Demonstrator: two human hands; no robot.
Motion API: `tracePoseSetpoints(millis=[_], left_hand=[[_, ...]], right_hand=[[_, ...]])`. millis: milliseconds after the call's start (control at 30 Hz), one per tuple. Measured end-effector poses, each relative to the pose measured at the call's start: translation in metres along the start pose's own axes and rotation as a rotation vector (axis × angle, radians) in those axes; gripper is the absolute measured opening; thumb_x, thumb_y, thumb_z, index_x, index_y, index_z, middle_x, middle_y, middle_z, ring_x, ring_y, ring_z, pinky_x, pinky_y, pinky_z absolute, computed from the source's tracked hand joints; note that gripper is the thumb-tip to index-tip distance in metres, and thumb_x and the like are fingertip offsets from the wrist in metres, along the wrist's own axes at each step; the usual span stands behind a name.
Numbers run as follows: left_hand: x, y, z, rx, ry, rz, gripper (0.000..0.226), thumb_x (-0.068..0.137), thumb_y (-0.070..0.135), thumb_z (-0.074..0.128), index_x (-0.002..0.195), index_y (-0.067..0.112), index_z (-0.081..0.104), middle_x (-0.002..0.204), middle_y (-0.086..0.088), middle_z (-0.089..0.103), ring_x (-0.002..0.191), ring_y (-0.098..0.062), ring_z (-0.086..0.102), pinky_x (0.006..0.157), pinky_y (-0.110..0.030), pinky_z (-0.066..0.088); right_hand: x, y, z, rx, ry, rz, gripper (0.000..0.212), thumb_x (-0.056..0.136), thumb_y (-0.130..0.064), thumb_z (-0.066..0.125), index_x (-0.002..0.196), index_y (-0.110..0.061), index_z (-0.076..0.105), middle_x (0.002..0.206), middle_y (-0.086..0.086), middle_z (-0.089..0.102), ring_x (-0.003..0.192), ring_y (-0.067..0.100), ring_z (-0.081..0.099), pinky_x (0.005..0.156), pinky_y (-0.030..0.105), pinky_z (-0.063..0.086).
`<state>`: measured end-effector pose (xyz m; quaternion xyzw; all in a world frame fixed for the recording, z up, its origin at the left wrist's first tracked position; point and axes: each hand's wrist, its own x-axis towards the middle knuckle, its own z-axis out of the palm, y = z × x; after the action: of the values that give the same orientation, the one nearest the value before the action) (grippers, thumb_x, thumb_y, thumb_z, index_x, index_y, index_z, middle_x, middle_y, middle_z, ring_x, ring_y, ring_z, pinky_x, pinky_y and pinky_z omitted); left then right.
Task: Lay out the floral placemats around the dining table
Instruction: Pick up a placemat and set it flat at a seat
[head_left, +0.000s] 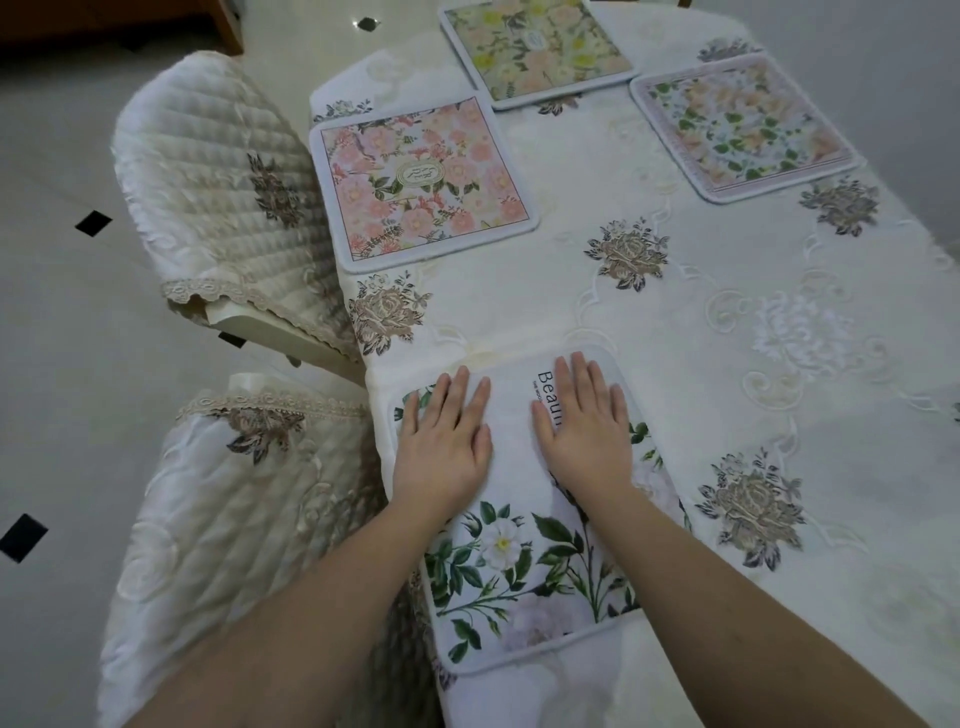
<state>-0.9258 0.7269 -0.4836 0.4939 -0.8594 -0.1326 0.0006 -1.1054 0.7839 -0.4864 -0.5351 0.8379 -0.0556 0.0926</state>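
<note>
- White soft placemat printed with green leaves and white flowers (524, 551) lies at the near table edge, under both palms.
- Left hand (444, 441) and right hand (584, 428) press flat, fingers straight, apart.
- Best smoothed outward — keep its edge square with the cream embroidered tablecloth (727, 312).

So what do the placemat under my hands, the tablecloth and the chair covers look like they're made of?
White-flower placemat: probably soft printed fabric or foam-backed pad, matte, with a stitched-looking rounded border; both hands, left hand and right hand, press flat on it. Tablecloth: woven cloth with slight sheen and raised embroidered flowers. Chair covers: quilted padded fabric, lace-trimmed edge.
</note>
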Motion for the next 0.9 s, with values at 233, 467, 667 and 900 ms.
tracePoseSetpoints(millis=[233,467,667,900], left_hand=[[-0.006,-0.007,-0.001,-0.005,-0.021,0.001,0.063,0.098,0.052,0.011,0.157,0.035,-0.002,0.166,0.004,-0.008,0.152,-0.012,-0.013,0.122,-0.042,-0.012],[-0.019,-0.026,-0.007,-0.006,-0.016,-0.004,0.063,0.099,0.052,0.015,0.158,0.034,0.001,0.167,0.004,-0.003,0.152,-0.013,-0.007,0.122,-0.04,-0.008],[-0.034,0.003,-0.01,-0.048,-0.026,-0.189,0.059,0.104,0.041,0.015,0.159,0.021,0.008,0.167,-0.001,0.0,0.153,-0.016,-0.004,0.121,-0.042,-0.009],[-0.116,0.056,0.016,-0.037,-0.036,-0.079,0.061,0.103,0.04,0.009,0.158,0.015,0.015,0.166,-0.004,0.006,0.153,-0.02,0.003,0.123,-0.04,-0.001]], right_hand=[[-0.019,0.053,-0.009,0.052,0.012,0.095,0.07,0.099,-0.056,0.017,0.158,-0.021,0.006,0.166,0.0,0.005,0.152,0.014,0.002,0.122,0.034,-0.002],[-0.037,0.084,-0.021,-0.004,-0.018,0.136,0.061,0.104,-0.041,0.021,0.157,-0.013,0.013,0.165,0.004,0.01,0.152,0.017,0.005,0.124,0.037,-0.001],[-0.072,0.033,-0.02,0.053,0.022,0.051,0.062,0.102,-0.039,0.005,0.157,-0.013,0.008,0.165,0.004,0.004,0.152,0.018,0.0,0.121,0.034,-0.004],[-0.13,-0.036,0.008,0.079,-0.072,-0.037,0.058,0.102,-0.031,0.02,0.156,-0.012,0.02,0.164,0.005,0.015,0.152,0.02,0.011,0.122,0.036,0.005]])
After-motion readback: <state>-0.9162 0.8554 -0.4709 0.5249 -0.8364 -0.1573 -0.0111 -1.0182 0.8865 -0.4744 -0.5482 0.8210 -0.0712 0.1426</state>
